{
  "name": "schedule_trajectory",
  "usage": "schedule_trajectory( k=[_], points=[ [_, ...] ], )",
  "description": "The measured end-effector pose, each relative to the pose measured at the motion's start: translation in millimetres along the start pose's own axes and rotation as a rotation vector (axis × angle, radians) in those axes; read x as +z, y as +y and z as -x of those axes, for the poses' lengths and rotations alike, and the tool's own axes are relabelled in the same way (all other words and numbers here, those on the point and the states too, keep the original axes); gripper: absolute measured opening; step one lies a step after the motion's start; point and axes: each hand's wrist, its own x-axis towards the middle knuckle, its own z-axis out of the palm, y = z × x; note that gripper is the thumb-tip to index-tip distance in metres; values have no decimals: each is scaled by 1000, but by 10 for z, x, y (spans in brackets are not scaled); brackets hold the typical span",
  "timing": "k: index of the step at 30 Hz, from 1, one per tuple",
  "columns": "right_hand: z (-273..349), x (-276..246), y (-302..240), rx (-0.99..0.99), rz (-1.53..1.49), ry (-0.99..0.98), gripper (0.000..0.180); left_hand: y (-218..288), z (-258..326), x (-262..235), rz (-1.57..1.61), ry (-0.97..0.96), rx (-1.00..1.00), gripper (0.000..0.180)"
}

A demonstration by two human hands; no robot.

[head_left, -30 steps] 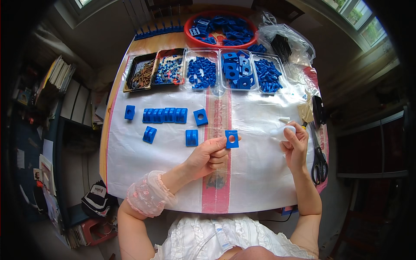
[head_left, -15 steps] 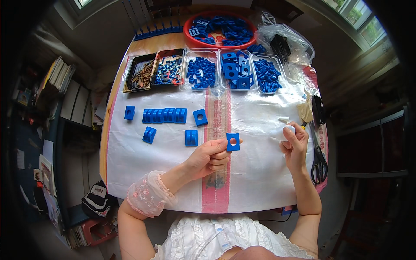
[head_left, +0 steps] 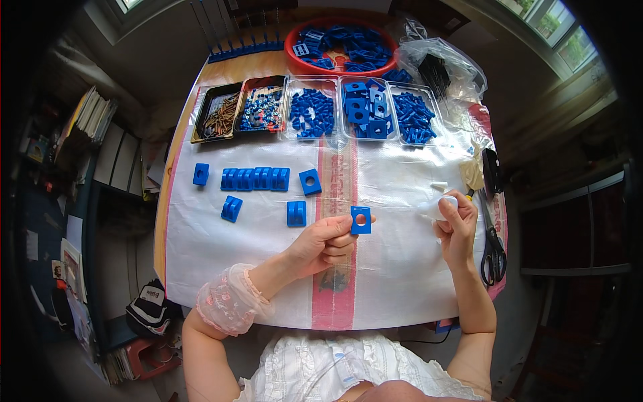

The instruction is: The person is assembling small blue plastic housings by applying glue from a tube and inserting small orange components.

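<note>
Over the worktop point(head_left: 251, 67), midway between its side edges, the left hand point(head_left: 331, 240) pinches a blue rectangular plate point(head_left: 362, 230) by its left edge, its round hole showing. Toward the right edge, near black-handled scissors point(head_left: 493, 258), the right hand point(head_left: 457, 224) curls closed around a small white bottle point(head_left: 439, 210); blue ridged blocks point(head_left: 262, 178) line up nearer the left edge.

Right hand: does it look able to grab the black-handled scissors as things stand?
Probably not freely: the right hand holds a small white bottle, though the scissors lie close by, handles uncovered.
</note>
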Motion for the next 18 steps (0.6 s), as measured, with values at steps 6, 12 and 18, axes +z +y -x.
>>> schedule_trajectory(
  k=[6,12,18],
  points=[
    [0,7,-11,-9,8,6,11,-8,-3,14,-12,9,13,44],
    [1,10,-12,-14,15,6,12,-13,-6,3,-14,-11,7,43],
    [13,-7,-39,-40,23,14,12,-9,-6,10,-12,-10,1,44]
  ],
)
